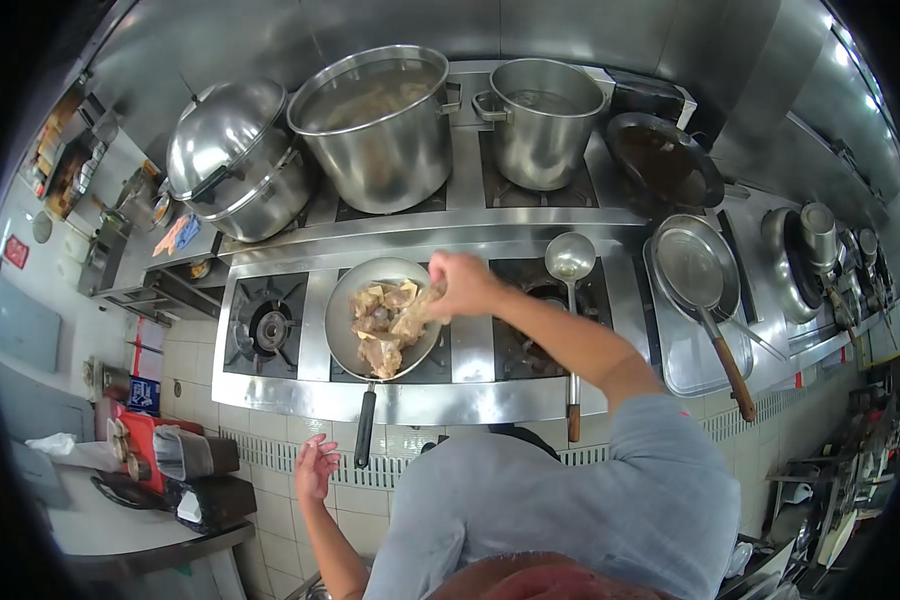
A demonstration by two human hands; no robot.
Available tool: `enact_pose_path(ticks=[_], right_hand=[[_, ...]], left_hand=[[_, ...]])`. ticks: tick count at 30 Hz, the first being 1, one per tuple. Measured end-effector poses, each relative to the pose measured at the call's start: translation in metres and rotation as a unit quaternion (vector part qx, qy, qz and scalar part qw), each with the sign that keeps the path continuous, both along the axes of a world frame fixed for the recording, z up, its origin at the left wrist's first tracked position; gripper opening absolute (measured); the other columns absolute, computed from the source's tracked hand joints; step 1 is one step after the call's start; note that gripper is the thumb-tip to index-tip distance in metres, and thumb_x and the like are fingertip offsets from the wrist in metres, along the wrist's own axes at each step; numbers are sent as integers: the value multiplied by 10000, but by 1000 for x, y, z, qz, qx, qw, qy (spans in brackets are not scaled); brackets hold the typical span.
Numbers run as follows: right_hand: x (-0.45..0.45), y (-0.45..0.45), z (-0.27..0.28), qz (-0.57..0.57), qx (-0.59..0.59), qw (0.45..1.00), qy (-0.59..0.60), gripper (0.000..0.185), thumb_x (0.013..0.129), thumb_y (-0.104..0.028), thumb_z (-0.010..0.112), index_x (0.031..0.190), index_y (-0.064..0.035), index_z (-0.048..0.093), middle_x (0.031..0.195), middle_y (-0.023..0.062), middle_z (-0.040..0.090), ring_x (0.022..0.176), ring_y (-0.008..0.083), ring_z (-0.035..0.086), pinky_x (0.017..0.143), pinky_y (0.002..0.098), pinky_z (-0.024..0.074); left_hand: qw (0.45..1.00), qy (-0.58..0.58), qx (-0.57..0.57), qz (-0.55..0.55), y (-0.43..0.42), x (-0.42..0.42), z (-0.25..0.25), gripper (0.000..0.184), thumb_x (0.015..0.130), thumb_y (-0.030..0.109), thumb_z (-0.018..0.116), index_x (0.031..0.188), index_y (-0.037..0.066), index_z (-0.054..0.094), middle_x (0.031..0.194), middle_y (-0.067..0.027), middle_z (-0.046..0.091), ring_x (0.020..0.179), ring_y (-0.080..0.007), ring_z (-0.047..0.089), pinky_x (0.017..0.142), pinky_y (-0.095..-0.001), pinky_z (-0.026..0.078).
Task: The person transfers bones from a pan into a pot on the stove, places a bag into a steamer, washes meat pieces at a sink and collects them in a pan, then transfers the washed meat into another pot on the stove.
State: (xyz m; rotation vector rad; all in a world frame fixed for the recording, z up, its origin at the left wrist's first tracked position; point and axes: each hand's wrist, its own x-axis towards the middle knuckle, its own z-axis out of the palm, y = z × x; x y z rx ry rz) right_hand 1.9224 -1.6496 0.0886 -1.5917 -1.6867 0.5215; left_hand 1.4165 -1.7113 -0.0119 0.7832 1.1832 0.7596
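A frying pan (340,345) with a black handle rests on the front row of burners. In it lie several pale brown chunks of meat (378,354), some apparently with bone, and some yellowish pieces. My right hand (462,288) reaches over the pan's right side, its fingers closed on a piece of meat (416,314) at the edge of the pile. Below and left of the black handle, my left hand (315,468) hangs in the air, fingers apart, holding nothing. A ladle (571,258) with a wooden handle end lies across the burner right of my right hand.
Behind stand a lidded pot (232,150), a large stockpot (375,150) and a smaller stockpot (542,140), both with liquid. A dark wok (660,165) sits back right. A strainer (690,270) rests over a metal bowl on a tray (705,375). A bare burner (270,325) is at left.
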Motion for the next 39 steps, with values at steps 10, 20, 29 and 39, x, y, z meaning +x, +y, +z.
enact_pose_path(ticks=[10, 20, 29, 39], right_hand=[[223, 36, 202, -255, 122, 933, -224, 464, 595, -394, 834, 838, -51, 637, 861, 149, 690, 809, 303, 669, 740, 394, 527], [341, 120, 171, -344, -68, 857, -378, 450, 617, -294, 754, 984, -34, 743, 1059, 198, 718, 1024, 351, 689, 910, 425, 549], [337, 106, 156, -324, -142, 825, -441, 369, 722, -265, 690, 1025, -63, 746, 1116, 170, 717, 1053, 316, 690, 884, 424, 556], [83, -149, 225, -226, 173, 953, -101, 252, 758, -247, 785, 889, -56, 685, 762, 22, 664, 642, 115, 555, 590, 268, 441]], left_hand=[[998, -15, 35, 48, -13, -1, 34, 365, 1013, 357, 569, 1217, 54, 568, 988, -107, 703, 770, -183, 675, 637, -292, 543], [995, 8, 80, 50, -27, 11, 62, 374, 1017, 337, 563, 1237, 35, 570, 1001, -105, 710, 777, -185, 678, 652, -287, 551], [991, -4, 131, 32, -35, 21, 97, 403, 1001, 321, 594, 1252, 10, 542, 1024, -109, 691, 794, -177, 660, 666, -282, 537], [966, -79, 246, 12, -6, -12, 113, 420, 987, 289, 600, 1254, -27, 523, 976, -114, 643, 777, -157, 599, 693, -267, 479]])
